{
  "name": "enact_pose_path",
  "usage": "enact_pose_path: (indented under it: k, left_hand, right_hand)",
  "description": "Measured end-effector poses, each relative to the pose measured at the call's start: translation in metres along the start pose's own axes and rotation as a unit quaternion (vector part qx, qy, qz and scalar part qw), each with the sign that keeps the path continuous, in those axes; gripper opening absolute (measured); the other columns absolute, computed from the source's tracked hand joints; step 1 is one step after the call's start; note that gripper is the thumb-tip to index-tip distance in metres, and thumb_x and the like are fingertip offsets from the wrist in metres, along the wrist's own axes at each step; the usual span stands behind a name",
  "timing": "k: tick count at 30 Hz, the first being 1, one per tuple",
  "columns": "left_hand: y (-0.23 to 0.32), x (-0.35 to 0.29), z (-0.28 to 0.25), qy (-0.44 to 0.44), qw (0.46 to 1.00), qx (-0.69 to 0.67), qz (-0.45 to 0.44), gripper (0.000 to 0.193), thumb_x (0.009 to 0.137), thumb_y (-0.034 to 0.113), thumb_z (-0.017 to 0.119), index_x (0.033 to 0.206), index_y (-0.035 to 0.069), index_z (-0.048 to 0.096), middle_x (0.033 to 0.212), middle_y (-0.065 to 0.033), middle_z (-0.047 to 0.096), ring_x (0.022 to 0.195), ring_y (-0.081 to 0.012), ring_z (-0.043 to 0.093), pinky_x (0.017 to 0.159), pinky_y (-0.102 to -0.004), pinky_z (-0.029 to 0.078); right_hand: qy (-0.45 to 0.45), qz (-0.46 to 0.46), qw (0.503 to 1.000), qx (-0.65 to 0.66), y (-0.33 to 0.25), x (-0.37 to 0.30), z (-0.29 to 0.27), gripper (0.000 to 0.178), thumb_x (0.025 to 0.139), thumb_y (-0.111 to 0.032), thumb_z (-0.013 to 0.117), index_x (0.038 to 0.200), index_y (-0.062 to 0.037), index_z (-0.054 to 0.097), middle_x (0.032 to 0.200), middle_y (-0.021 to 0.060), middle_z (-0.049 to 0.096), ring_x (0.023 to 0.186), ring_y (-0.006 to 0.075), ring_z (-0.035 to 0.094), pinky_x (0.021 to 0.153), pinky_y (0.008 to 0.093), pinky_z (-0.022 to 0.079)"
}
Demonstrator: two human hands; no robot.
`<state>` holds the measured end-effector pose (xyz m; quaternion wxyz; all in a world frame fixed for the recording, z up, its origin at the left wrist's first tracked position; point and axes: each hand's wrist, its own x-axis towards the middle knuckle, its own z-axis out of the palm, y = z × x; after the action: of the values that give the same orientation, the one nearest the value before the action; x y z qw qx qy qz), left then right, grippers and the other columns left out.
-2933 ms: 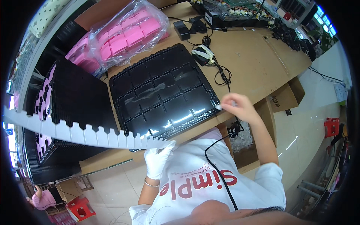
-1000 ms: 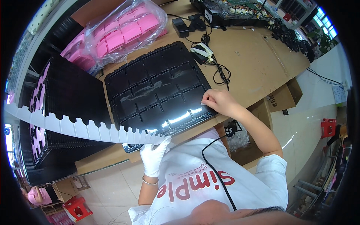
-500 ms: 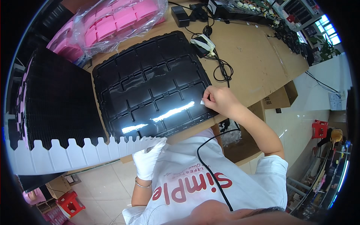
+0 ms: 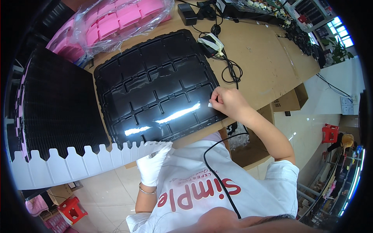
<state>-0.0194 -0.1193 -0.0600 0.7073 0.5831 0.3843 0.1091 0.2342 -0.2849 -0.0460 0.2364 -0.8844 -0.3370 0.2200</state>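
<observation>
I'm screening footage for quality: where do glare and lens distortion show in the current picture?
Head view, centre: glare streaks the near part of the black tray; head view, upper right: the window looks nearly washed out; head view, edges: shapes curve toward a black fisheye border.

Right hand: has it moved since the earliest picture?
Yes, leftward: judged against the coiled cable, the right hand is now farther left, over the black tray.
</observation>
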Motion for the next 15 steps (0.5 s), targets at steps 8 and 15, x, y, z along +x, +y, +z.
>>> enact_pose_path:
  k: [8,15]
  left_hand:
    - [0.003,0.000,0.001,-0.005,1.000,0.006,0.009,0.014,0.084,0.000,0.072,0.097,-0.004,0.070,0.091,-0.0090,0.071,0.073,-0.0107,0.063,0.065,-0.0230,0.050]
    - [-0.001,0.001,0.000,0.000,1.000,0.001,0.011,0.016,0.083,-0.001,0.072,0.098,-0.005,0.069,0.088,-0.0095,0.070,0.069,-0.0119,0.063,0.061,-0.0239,0.051]
  right_hand:
    - [-0.019,-0.001,1.000,0.004,0.000,0.000,-0.004,0.016,0.078,-0.018,0.069,0.083,-0.0030,0.066,0.075,0.0145,0.068,0.073,0.0323,0.067,0.070,0.0404,0.053]
    - [-0.043,-0.051,0.998,0.011,0.012,0.004,-0.008,0.012,0.078,-0.012,0.069,0.084,-0.0026,0.066,0.063,0.0078,0.058,0.059,0.0224,0.058,0.058,0.0350,0.046]
